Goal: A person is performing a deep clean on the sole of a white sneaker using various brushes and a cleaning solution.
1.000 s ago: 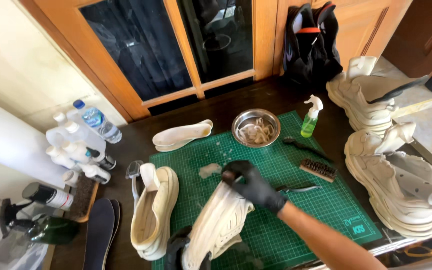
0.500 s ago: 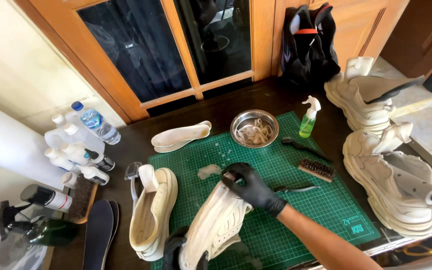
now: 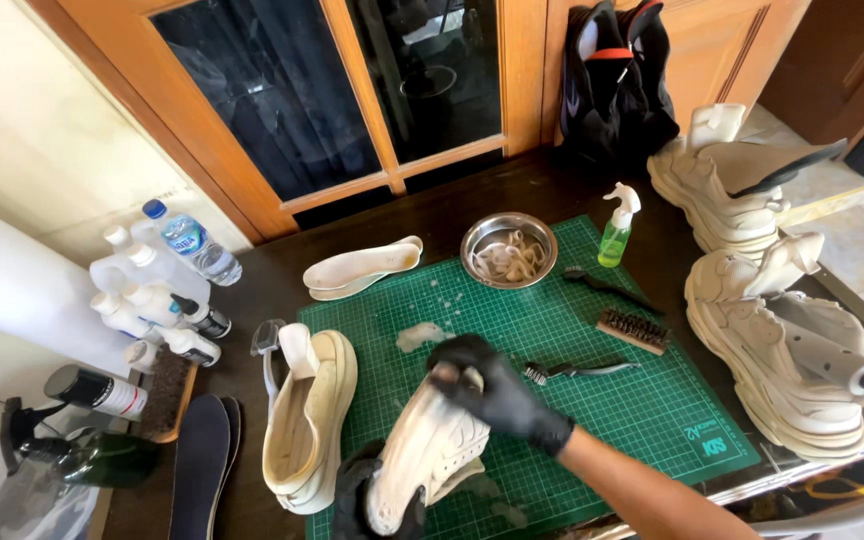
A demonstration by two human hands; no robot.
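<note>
Head view: right hand (image 3: pixel 497 395), black-gloved, its grip closed over the toe of a cream chunky sneaker (image 3: pixel 427 455) lying tilted on the green cutting mat (image 3: pixel 652 410). Left hand (image 3: pixel 367 500) holds the heel at 7 o'clock. A second sneaker (image 3: pixel 307 425) lies at 9 o'clock.

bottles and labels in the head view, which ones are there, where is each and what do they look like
Water bottle: far left, clear, blue cap, blue and white label.
Spray bottle: top of the green mat, green liquid, white trigger.
White bottles: left cluster, black or white caps.
Black can: left edge, lying down, white label.
Dark green spray bottle: bottom left, black trigger.
</note>
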